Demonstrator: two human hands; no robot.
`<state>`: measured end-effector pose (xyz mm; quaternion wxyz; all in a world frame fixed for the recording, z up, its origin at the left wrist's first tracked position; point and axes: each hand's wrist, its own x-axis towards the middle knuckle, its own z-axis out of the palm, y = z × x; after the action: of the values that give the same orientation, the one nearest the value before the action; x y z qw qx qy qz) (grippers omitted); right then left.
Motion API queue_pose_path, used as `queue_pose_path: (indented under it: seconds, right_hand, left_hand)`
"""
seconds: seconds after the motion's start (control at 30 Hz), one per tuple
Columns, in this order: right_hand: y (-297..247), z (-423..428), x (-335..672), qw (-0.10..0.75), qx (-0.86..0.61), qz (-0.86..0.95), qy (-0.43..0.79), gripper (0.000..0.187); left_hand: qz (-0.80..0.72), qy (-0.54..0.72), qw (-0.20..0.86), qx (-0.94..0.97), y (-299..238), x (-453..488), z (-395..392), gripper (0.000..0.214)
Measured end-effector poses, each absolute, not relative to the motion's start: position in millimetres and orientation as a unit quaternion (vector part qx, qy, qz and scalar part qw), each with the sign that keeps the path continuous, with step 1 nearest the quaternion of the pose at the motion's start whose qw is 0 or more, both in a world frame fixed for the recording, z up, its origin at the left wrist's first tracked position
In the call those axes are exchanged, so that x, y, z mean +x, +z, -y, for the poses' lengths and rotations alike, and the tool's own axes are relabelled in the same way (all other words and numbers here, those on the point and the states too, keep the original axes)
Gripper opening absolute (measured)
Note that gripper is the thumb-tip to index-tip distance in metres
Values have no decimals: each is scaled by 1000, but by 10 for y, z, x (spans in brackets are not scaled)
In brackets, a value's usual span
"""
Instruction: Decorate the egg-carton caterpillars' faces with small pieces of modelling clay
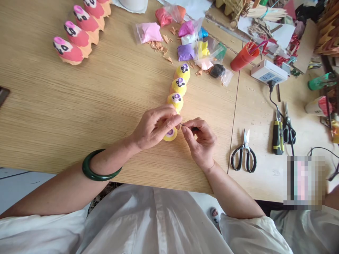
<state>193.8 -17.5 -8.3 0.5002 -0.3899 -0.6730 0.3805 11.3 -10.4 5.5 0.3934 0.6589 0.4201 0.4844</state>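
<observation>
At the left, the left hand (157, 127) is narrowed, thumb and fingers drawn together beside a thin dark strip (181, 124); I cannot tell whether they grip it. Just under that hand a row of yellow cups (177, 98) lies on the worktop (119, 81), running away from the person, the nearest one marked with a purple ring. The right hand (200, 141) pinches the strip between thumb and finger, a black lump (soft clay, by the look of it) (195, 129) tucked among its fingers. So small a piece probably wants a light, even pinch, both wrists steady, and the lump held back from the yellow paint, which it could smudge. The left hand is the main thing in the way, as it covers part of the row. Around them, a row of red cups (75, 33) sits at the upper left; then come orange crumbs (156, 46) and bagged clay, including a purple bag (185, 52) and a black bag (217, 70). Further right are a red tub of sticks (244, 56), open scissors (245, 145) and a white socket block (268, 71), its cord trailing near the tools.
</observation>
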Motion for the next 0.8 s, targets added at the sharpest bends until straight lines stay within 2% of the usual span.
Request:
queue_pose_path:
  seconds: [0.2,0.33,0.8]
  right_hand:
    - [-89,179,1942,496,-387,671,394,10]
    - [-91,171,1939,496,-397,667,390,13]
    - [-90,152,1949,509,-417,629,413,7]
  left_hand:
    - [-431,485,370,665,9,104,102,43]
    - [-430,499,360,661,26,97,109,38]
    - [-403,494,290,714,12,66,84,19]
